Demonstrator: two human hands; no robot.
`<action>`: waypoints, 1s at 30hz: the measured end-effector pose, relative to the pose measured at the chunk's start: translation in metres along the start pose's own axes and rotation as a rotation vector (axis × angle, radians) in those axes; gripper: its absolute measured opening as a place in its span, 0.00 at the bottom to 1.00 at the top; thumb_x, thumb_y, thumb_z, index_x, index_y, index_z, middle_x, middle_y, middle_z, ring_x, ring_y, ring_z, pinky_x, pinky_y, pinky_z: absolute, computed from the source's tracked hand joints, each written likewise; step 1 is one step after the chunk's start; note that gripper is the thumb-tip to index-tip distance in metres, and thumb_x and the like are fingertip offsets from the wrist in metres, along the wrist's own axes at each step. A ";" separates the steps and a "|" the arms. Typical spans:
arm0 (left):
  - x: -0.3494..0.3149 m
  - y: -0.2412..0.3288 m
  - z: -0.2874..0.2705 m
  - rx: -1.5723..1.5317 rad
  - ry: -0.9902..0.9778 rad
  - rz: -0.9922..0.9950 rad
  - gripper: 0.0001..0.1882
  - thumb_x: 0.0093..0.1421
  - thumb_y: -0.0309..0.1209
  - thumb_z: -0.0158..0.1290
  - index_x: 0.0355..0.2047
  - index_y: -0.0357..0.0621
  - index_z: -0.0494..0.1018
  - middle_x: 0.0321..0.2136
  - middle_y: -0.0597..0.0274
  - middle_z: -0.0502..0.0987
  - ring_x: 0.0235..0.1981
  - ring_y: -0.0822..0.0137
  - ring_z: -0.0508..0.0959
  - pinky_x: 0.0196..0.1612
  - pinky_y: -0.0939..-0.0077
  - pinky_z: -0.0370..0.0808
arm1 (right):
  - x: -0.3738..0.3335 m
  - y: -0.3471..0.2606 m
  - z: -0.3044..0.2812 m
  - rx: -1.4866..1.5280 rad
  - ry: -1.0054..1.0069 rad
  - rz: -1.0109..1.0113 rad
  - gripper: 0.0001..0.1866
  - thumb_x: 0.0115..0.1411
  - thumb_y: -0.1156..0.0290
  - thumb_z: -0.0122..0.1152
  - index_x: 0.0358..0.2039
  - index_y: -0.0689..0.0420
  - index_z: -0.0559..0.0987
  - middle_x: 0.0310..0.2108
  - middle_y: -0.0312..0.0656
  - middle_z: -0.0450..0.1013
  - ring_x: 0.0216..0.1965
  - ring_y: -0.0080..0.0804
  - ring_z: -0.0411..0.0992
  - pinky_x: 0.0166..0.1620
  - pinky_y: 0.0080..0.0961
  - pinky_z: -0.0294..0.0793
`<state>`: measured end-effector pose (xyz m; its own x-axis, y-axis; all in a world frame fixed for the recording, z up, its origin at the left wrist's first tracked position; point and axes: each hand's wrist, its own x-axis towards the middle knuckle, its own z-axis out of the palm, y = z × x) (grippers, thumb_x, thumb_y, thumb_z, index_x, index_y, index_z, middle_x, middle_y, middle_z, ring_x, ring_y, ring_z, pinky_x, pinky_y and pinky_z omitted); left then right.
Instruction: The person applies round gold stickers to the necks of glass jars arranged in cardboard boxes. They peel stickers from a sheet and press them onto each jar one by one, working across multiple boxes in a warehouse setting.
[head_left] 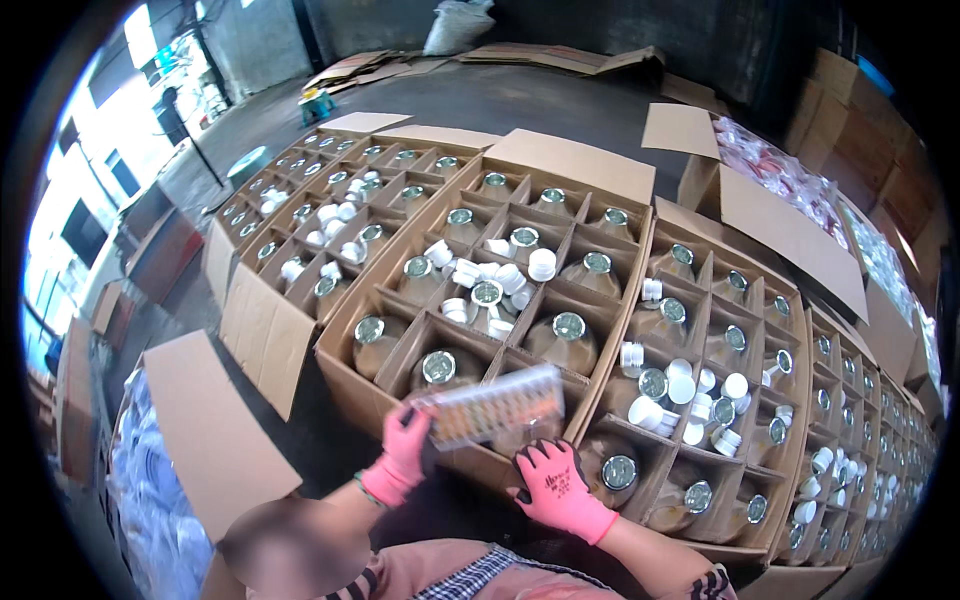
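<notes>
— Hands? Left hand grips a clear tray of small pieces, over the near edge of the middle box; right hand rests flat, released.
— Progress?
— Loose white caps lie among jars showing foil seals; capping looks largely undone.

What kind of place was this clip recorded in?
Probably a packing or bottling workshop: rows of open cardboard cartons with dividers hold sealed bottles, loose white caps lie on them, and flattened cardboard lies on the concrete floor. The left hand holds a clear labelled packet.
</notes>
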<state>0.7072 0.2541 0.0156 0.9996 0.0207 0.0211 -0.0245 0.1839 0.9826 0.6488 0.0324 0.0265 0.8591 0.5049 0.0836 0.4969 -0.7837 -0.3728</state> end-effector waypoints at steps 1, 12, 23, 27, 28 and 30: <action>0.004 0.010 -0.010 -0.111 0.086 -0.003 0.10 0.54 0.29 0.50 0.34 0.34 0.71 0.32 0.62 0.74 0.34 0.72 0.73 0.38 0.80 0.70 | 0.000 0.000 -0.001 -0.010 -0.008 -0.001 0.21 0.45 0.59 0.57 0.37 0.58 0.69 0.36 0.44 0.67 0.41 0.40 0.63 0.48 0.42 0.57; -0.076 0.039 -0.247 0.040 0.992 0.330 0.08 0.55 0.33 0.49 0.28 0.40 0.70 0.22 0.62 0.74 0.18 0.68 0.74 0.21 0.75 0.73 | -0.009 0.010 0.028 -0.071 0.175 -0.090 0.10 0.51 0.63 0.49 0.28 0.56 0.69 0.22 0.44 0.72 0.28 0.39 0.70 0.43 0.34 0.60; -0.124 0.059 -0.274 0.395 1.086 0.188 0.09 0.54 0.33 0.49 0.21 0.41 0.71 0.17 0.65 0.72 0.14 0.71 0.71 0.18 0.76 0.69 | -0.010 0.021 0.027 -0.082 0.172 -0.100 0.12 0.52 0.62 0.50 0.28 0.58 0.70 0.23 0.46 0.72 0.31 0.41 0.70 0.42 0.33 0.59; -0.103 0.036 -0.318 0.373 0.944 0.091 0.10 0.52 0.34 0.51 0.19 0.41 0.71 0.15 0.66 0.71 0.15 0.71 0.71 0.20 0.75 0.67 | -0.010 0.017 0.026 -0.068 0.143 -0.065 0.11 0.50 0.63 0.52 0.27 0.58 0.71 0.23 0.47 0.72 0.32 0.41 0.70 0.44 0.33 0.60; -0.087 0.029 -0.308 0.450 0.914 0.050 0.11 0.52 0.34 0.50 0.19 0.40 0.71 0.15 0.66 0.71 0.16 0.71 0.71 0.21 0.75 0.67 | -0.010 0.024 0.022 -0.090 0.147 -0.044 0.11 0.49 0.63 0.53 0.26 0.58 0.71 0.22 0.47 0.72 0.32 0.41 0.70 0.44 0.34 0.60; -0.112 0.024 -0.379 0.628 0.962 -0.001 0.13 0.52 0.36 0.49 0.21 0.37 0.72 0.17 0.62 0.73 0.17 0.68 0.71 0.23 0.73 0.67 | -0.012 0.008 0.021 -0.056 0.150 -0.064 0.11 0.49 0.64 0.54 0.27 0.58 0.71 0.22 0.46 0.72 0.32 0.41 0.69 0.46 0.34 0.60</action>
<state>0.5888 0.6283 -0.0331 0.5669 0.8124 0.1366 0.2588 -0.3330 0.9067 0.6393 0.0279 0.0028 0.8320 0.4981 0.2441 0.5537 -0.7725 -0.3110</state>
